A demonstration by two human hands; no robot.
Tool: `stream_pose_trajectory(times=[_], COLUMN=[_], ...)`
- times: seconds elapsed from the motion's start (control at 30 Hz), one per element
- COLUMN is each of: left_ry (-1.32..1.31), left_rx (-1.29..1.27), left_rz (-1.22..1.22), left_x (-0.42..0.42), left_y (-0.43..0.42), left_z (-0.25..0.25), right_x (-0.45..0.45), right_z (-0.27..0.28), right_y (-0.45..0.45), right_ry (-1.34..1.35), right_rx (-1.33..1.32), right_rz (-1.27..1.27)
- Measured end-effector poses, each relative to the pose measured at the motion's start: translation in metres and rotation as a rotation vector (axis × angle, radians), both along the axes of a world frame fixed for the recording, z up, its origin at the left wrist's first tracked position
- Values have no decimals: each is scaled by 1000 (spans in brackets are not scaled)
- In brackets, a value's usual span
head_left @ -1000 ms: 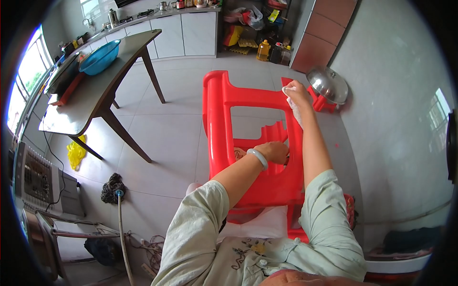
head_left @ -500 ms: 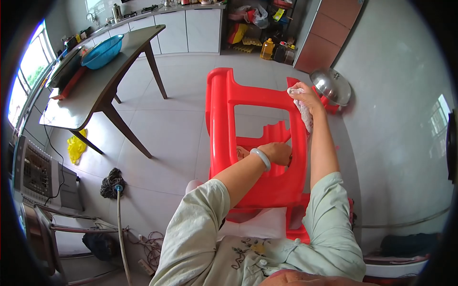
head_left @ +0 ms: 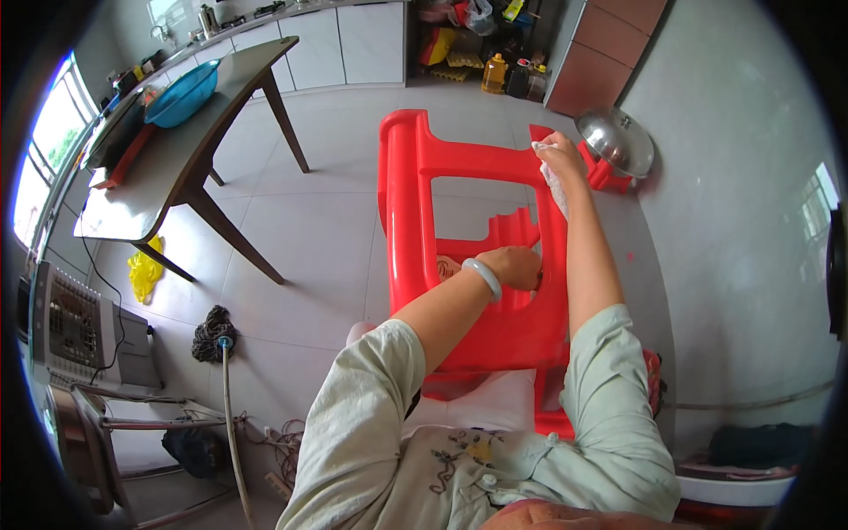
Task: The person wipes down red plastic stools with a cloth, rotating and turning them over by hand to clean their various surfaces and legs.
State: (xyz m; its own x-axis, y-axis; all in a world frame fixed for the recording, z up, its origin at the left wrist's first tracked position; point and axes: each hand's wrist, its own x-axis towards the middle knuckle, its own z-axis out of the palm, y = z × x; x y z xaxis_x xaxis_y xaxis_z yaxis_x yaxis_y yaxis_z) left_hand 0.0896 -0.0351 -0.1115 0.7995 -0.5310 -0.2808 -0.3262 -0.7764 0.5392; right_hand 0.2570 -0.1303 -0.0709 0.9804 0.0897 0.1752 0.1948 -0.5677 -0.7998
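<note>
A red plastic stool (head_left: 479, 159) is tipped over in front of my body, with its open frame facing up. My right hand (head_left: 564, 161) is closed on a crumpled white cloth (head_left: 554, 185), pressed against the far end of the stool's right-hand rail. Through the frame opening reaches my left hand (head_left: 516, 268), a pale bangle (head_left: 485, 278) on its wrist. Its fingers are curled at the inner side of the same rail and partly hidden; they appear to grip the stool.
To the left stands a table (head_left: 190, 150) bearing a blue basin (head_left: 183, 94). A mop (head_left: 215, 336) and a heater-like appliance (head_left: 79, 322) are at lower left. By the right wall, a metal domed lid (head_left: 616, 141) rests on a small red stool (head_left: 605, 175). Bottles (head_left: 495, 74) stand at the back.
The view has tilted slightly, so the room and stool sit a little higher in the picture. My right hand stays at the rail's far end with the cloth; my left hand keeps its place.
</note>
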Motion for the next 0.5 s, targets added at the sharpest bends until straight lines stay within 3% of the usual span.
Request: stream_pose_trajectory(times=[0.17,0.37,0.43,0.5], left_ry=[-28,-13,-7,-36], left_rx=[-60,-92,-69,-28], left_rz=[-8,9,18,-2], left_x=[4,0,0,1], left_y=[0,0,0,-2], left_z=[-12,-5,-4,-5], right_x=[-3,-17,2,11], right_z=[-4,-8,-22,-23], right_y=[0,-1,-15,-27], right_ry=[-194,-24,63,71], right_rx=[-218,223,475,399], right_rz=[-64,-31,145,228])
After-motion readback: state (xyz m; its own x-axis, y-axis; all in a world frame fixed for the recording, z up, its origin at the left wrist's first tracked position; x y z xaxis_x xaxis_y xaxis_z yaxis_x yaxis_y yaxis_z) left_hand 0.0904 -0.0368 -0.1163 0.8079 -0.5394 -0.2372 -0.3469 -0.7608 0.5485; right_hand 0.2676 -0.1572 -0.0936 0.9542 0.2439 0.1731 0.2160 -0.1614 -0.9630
